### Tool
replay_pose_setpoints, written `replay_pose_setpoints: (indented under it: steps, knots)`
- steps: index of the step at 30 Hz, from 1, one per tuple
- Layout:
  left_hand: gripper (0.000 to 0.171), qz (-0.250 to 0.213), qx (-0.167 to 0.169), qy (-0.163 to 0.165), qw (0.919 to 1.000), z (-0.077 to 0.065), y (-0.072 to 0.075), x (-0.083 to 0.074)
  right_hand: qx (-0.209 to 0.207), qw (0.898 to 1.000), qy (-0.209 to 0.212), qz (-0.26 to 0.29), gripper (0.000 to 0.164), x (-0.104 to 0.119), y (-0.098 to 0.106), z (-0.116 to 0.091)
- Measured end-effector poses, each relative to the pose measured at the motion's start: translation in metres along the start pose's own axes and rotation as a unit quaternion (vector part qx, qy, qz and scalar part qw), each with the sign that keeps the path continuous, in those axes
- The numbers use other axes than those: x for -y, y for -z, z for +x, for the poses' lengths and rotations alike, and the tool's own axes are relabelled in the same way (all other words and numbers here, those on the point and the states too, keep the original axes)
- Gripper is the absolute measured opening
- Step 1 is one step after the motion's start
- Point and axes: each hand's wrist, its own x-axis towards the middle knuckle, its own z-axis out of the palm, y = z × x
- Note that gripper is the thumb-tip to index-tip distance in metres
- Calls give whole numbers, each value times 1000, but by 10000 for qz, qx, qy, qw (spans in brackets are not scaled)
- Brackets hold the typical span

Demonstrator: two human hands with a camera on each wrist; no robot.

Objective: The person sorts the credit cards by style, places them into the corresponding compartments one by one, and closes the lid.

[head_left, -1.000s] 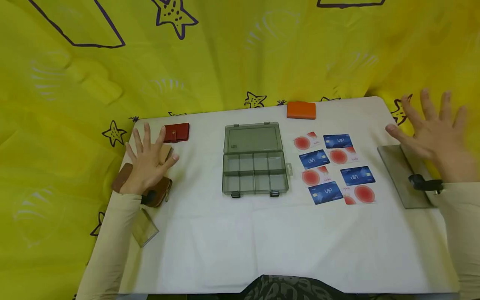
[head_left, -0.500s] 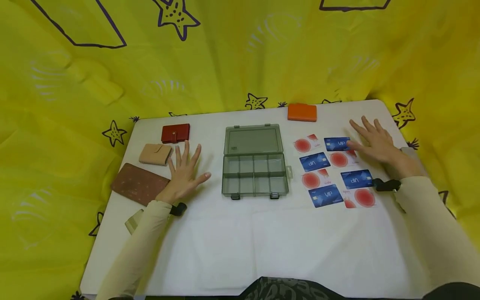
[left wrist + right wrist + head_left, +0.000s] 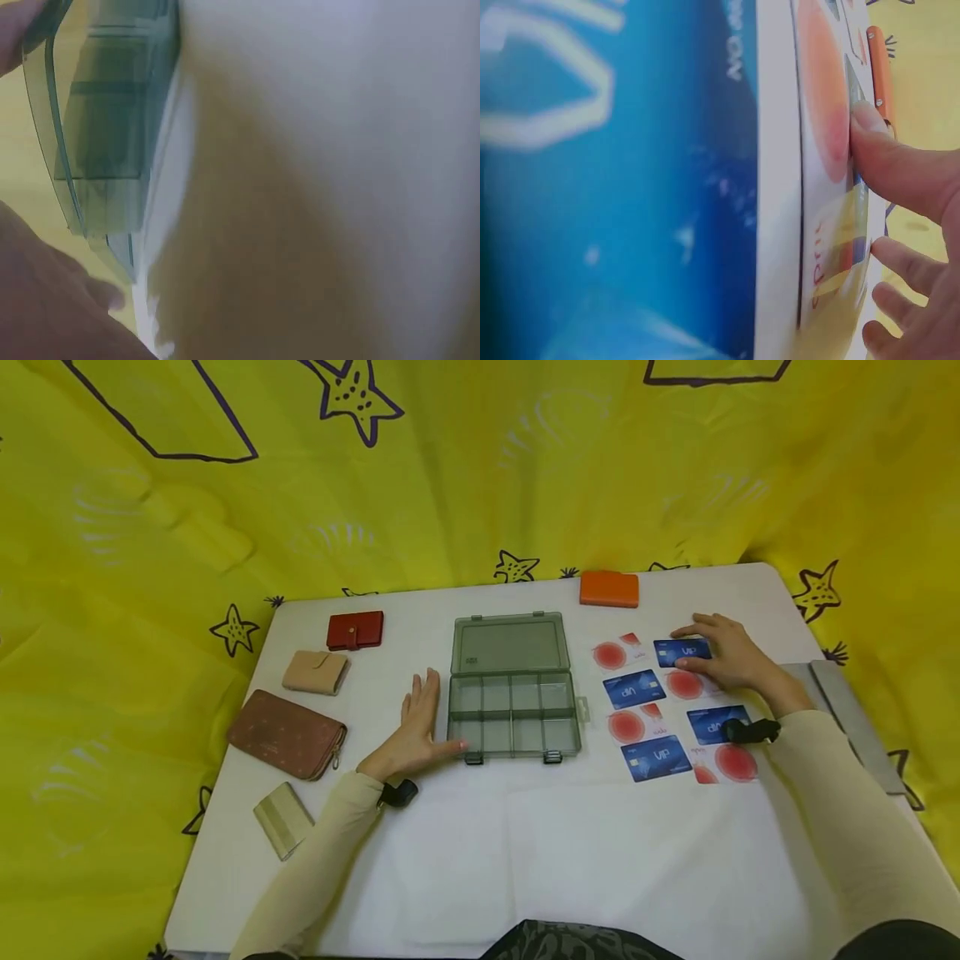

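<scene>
In the head view my left hand [image 3: 412, 731] is beside the left side of a green see-through compartment box [image 3: 513, 714], its lid folded back. My fingers are extended, and the thumb reaches the box's lower left corner. The left wrist view shows the box [image 3: 105, 112] from low at its side. My right hand [image 3: 738, 660] spans a blue VIP card [image 3: 678, 652], thumb along its near edge and fingers at its far edge; the card lies flat. In the right wrist view the thumb [image 3: 900, 165] and spread fingers stand beyond another, close-up blue card [image 3: 630, 225].
Red-and-white cards [image 3: 626, 727] and more blue cards [image 3: 656, 758] lie right of the box. An orange wallet [image 3: 609, 589] stands behind them, a grey folder [image 3: 847, 718] at right. Red [image 3: 356, 631], beige [image 3: 315, 672] and brown wallets [image 3: 287, 733] and a pale green cardholder [image 3: 283, 820] line the left.
Both hands have come inward and down from raised, spread positions at the table's sides. The left has reached the box, the right the upper blue card. The wallets and grey folder are uncovered.
</scene>
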Motion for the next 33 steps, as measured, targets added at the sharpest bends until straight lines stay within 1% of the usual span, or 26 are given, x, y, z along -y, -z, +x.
replay_pose_setpoints:
  steps: [4, 8, 11, 16, 20, 22, 24, 27, 29, 31, 33]
  knots:
    - [129, -206, 141, -69, 9997, 1, -6, -1, -163, 9998, -61, -23, 55, 3, 0, 2]
    - [131, -239, 211, -26, 9995, 2, -8, -2, -95, 9996, -230, -96, 52, 5, 5, 3]
    - [137, -255, 248, 14, 9994, 1, -7, -3, -37, 9992, -367, -148, 58, 5, 8, 5]
    - [141, -290, 297, 24, 9991, 0, -5, -3, 137, 9982, -572, 108, 66, 6, 12, 8]
    - [141, -319, 318, -20, 9990, -2, -3, -2, 252, 9970, -712, 189, 65, 6, 14, 10]
    - [142, -316, 362, -6, 9988, -2, -2, -2, 242, 9966, -754, 203, 63, 6, 15, 10]
    - [144, -299, 390, -8, 9988, -3, -1, -1, 199, 9964, -761, 303, 58, 5, 15, 9]
    - [147, -312, 405, -6, 9987, -4, 1, -1, -67, 9968, -558, 569, 45, 5, 14, 7]
    - [148, -316, 408, -24, 9987, -4, 1, -1, -477, 9959, -384, 667, 38, 6, 13, 3]
    - [148, -316, 417, -35, 9986, -3, 1, 0, -981, 9910, -286, 870, 35, 11, 11, -1]
    - [148, -309, 398, -62, 9987, -2, 0, 1, -1466, 9816, -287, 1193, 36, 19, 9, -5]
